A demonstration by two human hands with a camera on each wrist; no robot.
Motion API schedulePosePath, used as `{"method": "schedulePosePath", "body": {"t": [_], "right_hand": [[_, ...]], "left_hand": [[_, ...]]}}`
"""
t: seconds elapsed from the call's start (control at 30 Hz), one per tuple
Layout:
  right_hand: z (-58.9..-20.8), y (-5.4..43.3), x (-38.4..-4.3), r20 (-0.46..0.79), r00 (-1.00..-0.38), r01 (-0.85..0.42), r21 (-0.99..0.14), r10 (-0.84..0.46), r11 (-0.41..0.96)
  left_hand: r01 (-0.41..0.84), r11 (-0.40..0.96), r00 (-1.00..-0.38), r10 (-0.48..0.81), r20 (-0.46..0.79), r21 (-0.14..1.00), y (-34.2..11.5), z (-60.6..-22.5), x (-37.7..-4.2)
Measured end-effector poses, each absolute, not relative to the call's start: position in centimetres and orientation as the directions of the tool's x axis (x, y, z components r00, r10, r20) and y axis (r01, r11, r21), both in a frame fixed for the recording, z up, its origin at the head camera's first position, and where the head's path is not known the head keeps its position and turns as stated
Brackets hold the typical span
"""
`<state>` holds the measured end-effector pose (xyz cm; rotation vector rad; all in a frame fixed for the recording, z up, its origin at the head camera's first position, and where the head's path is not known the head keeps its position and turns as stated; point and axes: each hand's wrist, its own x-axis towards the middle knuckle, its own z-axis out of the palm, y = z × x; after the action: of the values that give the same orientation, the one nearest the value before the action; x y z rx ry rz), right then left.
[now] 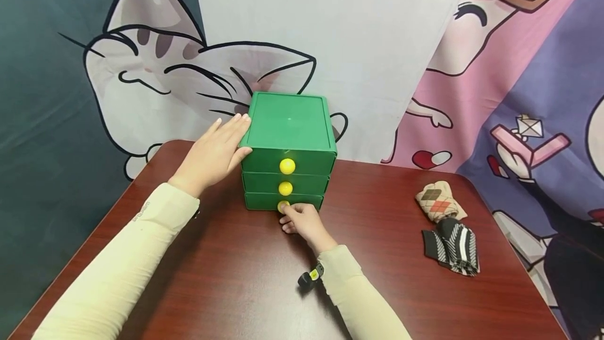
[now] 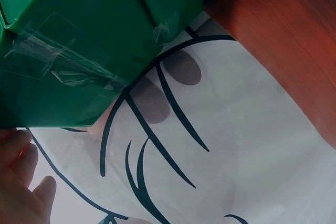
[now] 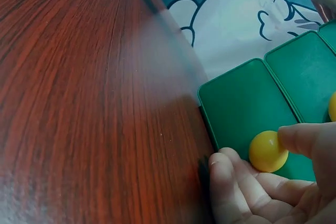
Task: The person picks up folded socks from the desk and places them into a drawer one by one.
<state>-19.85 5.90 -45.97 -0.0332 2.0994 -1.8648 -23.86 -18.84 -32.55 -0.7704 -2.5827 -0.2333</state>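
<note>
A green box with three drawers (image 1: 290, 119) stands on the table, each drawer with a round yellow knob on its front. My left hand (image 1: 213, 152) rests on the box's upper left edge, fingers straight. In the left wrist view, its fingertips touch the green side wall (image 2: 84, 45), which has clear tape on it. Down at the bottom drawer, my right hand (image 1: 304, 222) pinches the lowest yellow knob (image 3: 268, 152) between thumb and fingers. The right wrist view shows the bottom drawer front (image 3: 247, 100) flush with the one above.
To the right on the brown table (image 1: 377, 256) lie a beige argyle folded sock bundle (image 1: 439, 201) and a black-and-white striped one (image 1: 453, 245). Behind the table hangs a cartoon-printed cloth (image 1: 368, 41).
</note>
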Motion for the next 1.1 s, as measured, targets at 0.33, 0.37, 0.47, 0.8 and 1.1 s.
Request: {"method": "schedulePosePath", "body": {"t": [0.33, 0.37, 0.47, 0.8, 1.1], "right_hand": [[-45.9, 6.5, -19.2, -0.196, -0.947, 0.154, -0.972, -0.255, 0.177], [-45.9, 6.6, -19.0, -0.194, -0.946, 0.146, -0.971, -0.262, 0.192], [-45.8, 6.8, -18.4, -0.189, -0.939, 0.127, -0.967, -0.287, 0.221], [-45.7, 7.8, -16.2, -0.181, -0.913, 0.05, -0.94, -0.366, 0.339], [-45.2, 8.5, -13.5, -0.168, -0.888, -0.027, -0.91, -0.428, 0.414]], "left_hand": [[0.56, 0.826, -0.752, 0.474, 0.457, 0.064, -18.8, -32.7, -23.9], [0.558, 0.827, -0.755, 0.472, 0.455, 0.067, -18.8, -32.7, -23.9], [0.553, 0.83, -0.762, 0.465, 0.451, 0.077, -18.9, -32.9, -23.9], [0.548, 0.832, -0.766, 0.458, 0.451, 0.087, -18.8, -33.0, -23.9], [0.548, 0.83, -0.769, 0.451, 0.453, 0.103, -18.7, -33.0, -23.8]]}}
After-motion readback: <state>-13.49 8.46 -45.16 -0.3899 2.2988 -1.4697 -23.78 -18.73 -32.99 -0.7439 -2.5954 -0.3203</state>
